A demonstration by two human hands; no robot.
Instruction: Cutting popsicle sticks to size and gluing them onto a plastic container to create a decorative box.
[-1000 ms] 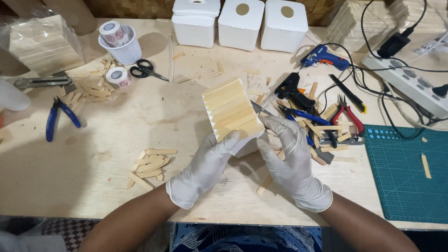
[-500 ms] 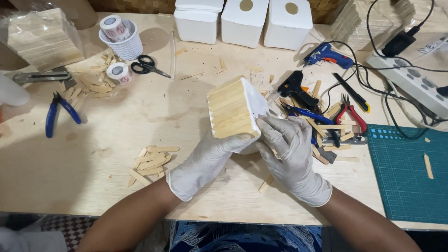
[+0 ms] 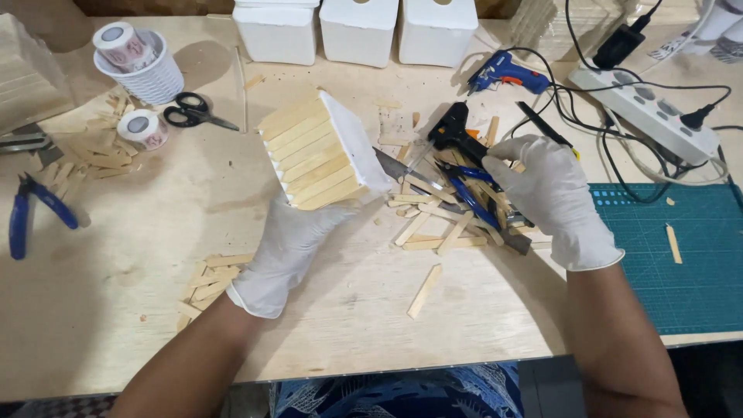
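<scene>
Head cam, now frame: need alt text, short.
A person's gloved left hand holds up a white box clad in wooden sticks over a plywood table, while the gloved right hand rests on a pile of loose sticks and tools. Scissors lie far left.

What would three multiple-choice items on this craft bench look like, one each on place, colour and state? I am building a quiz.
1. Where do the scissors lie?
A on the cutting mat
B left of the stick-clad box
C under the power strip

2. What colour is the cutting mat?
A red
B teal
C white

3. What does the left hand do?
A holds the box up
B lies flat
C grips pliers

B: they lie by the tape cup.
B: it is teal green.
A: the box is lifted, tilted.
</scene>
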